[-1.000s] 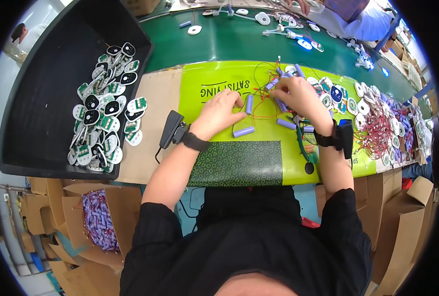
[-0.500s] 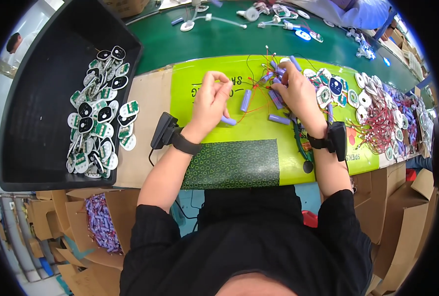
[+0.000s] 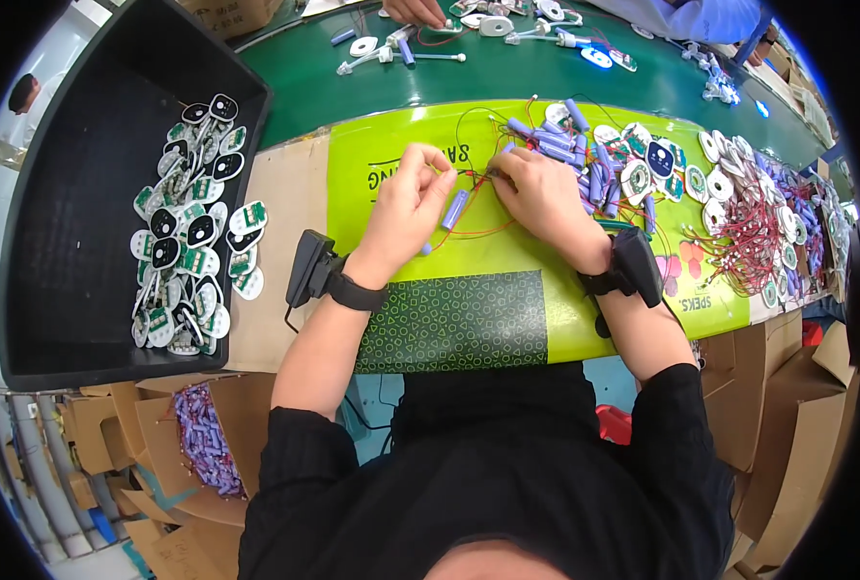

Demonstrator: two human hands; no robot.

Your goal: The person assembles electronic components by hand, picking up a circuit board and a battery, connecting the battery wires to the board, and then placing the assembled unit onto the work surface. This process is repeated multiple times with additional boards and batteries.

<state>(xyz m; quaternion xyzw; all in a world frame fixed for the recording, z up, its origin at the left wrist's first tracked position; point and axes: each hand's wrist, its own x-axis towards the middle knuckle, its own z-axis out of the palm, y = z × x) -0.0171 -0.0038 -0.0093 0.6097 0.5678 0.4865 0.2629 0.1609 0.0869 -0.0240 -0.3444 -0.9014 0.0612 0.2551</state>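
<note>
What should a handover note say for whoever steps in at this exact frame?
Left hand: fingertips pinched on a thin red wire.
Right hand: curled over the wire's other end, fingers closed.
Purple battery cell: lies between the hands on the yellow-green mat, wired.
Done: round boards piled in the black bin.
Left: loose purple cells and round boards wait to the right.
</note>
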